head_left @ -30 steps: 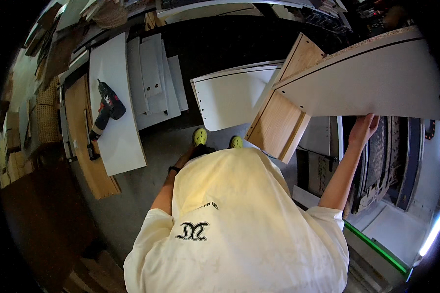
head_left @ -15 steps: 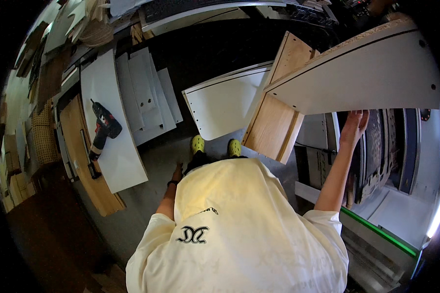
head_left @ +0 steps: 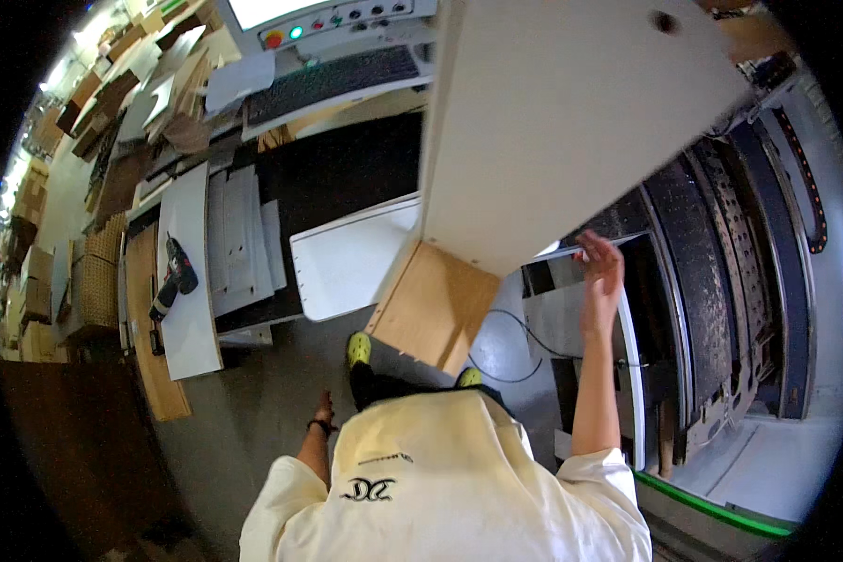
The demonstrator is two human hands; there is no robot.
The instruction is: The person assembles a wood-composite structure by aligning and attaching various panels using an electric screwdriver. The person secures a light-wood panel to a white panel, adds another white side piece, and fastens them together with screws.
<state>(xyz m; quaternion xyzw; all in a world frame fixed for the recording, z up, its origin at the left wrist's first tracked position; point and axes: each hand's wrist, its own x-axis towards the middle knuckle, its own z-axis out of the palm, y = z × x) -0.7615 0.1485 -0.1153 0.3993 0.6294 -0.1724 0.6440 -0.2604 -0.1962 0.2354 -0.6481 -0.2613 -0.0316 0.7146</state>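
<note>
A partly assembled cabinet stands in front of me. Its large white panel (head_left: pixel 571 122) rises from a light wood panel (head_left: pixel 436 304), and a smaller white panel (head_left: pixel 351 262) with a rounded corner joins on the left. My right hand (head_left: pixel 601 273) is raised just below the large panel's lower edge, fingers loosely apart and holding nothing. Whether its fingertips touch the edge, I cannot tell. At my left side, my left hand (head_left: pixel 324 410) hangs low with its fingers extended and nothing in it. A dark band circles that wrist.
On the left, a cordless drill (head_left: pixel 175 276) lies on a long white board (head_left: pixel 185 328), beside stacked grey panels (head_left: pixel 239 244). Machinery with dark rails (head_left: pixel 688 272) stands to the right. A black cable (head_left: pixel 515 375) curls over the floor. A control panel (head_left: pixel 337 23) is at the top.
The cabinet has swung round, so its large white panel now stands higher and farther left. My right hand has come away from under that panel's edge. My view has shifted.
</note>
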